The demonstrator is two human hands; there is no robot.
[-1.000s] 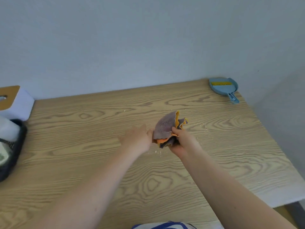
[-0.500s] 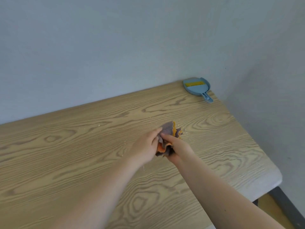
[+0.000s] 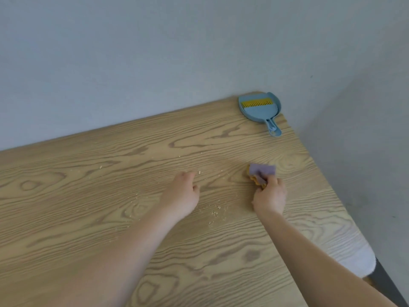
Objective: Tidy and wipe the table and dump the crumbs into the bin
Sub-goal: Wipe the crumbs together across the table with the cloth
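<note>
The right hand (image 3: 269, 196) pinches the folded cloth (image 3: 261, 171) flat on the table (image 3: 88, 196) to wipe crumbs (image 3: 214, 212), while the left hand (image 3: 181, 193), fingers loosely curled, holds nothing.

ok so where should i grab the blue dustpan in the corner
Take the dustpan by its narrow handle. The handle points toward the person along the table's right edge, so come from the near side; the wide scoop faces the wall and lies flat.
</note>
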